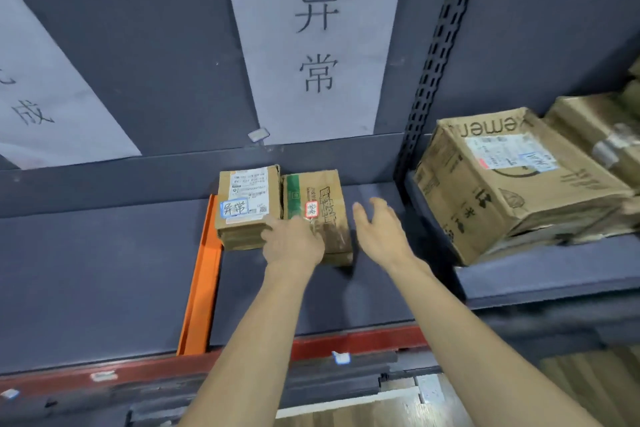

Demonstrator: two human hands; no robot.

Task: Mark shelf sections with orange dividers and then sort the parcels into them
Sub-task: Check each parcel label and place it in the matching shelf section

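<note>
An orange divider [202, 274] lies front to back on the grey shelf [104, 271]. Right of it, two small cardboard parcels stand side by side against the back. The left parcel [247, 198] carries a white shipping label and a blue-framed handwritten tag. The right parcel [323, 198] has a green stripe and a red-framed tag. My left hand [294, 241] rests flat on the front of both parcels where they meet. My right hand [379, 227] hovers just right of the green-striped parcel, fingers spread, holding nothing.
A paper sign [315, 35] with handwritten characters hangs on the back panel above the parcels; another sign [45, 97] hangs at the left. Right of a perforated upright [433, 59], larger cardboard boxes [512, 177] fill the neighbouring shelf. A red rail [329, 345] edges the shelf front.
</note>
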